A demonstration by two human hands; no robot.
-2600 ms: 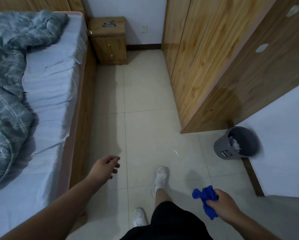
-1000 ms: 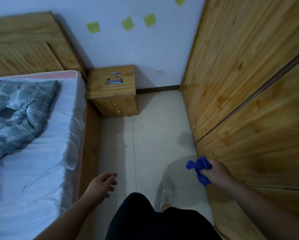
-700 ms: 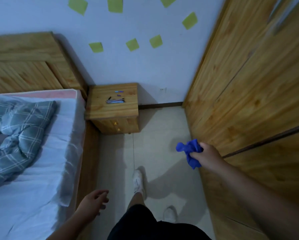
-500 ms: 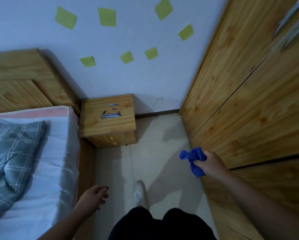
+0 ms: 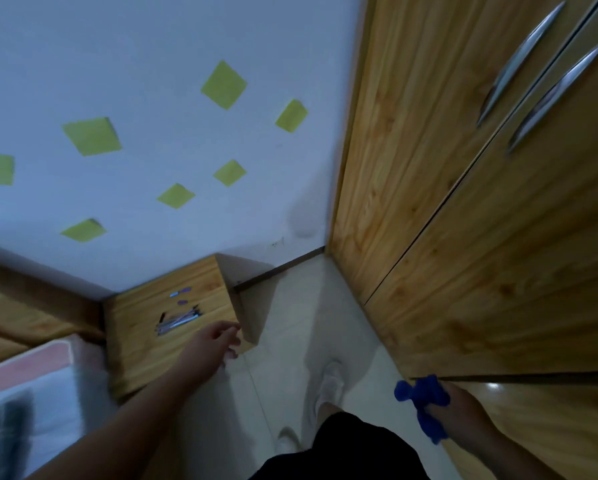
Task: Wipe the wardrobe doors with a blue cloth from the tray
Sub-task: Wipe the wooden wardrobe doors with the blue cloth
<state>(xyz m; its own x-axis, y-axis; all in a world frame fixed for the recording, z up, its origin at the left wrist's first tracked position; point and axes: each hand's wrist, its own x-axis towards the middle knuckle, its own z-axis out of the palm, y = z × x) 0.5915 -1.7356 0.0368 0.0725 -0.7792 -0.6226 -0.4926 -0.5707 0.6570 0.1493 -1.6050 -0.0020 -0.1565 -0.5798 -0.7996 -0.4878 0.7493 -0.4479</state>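
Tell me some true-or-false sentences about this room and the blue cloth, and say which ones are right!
1. The right hand grips the blue cloth. True.
2. The left hand holds a pen. False: it holds nothing, and its fingers are loosely curled.
3. The wardrobe doors have round knobs. False: they have long silver handles.
4. Green paper squares are stuck on the wall. True.
5. The blue cloth lies spread out flat. False: it is bunched up in the right hand.
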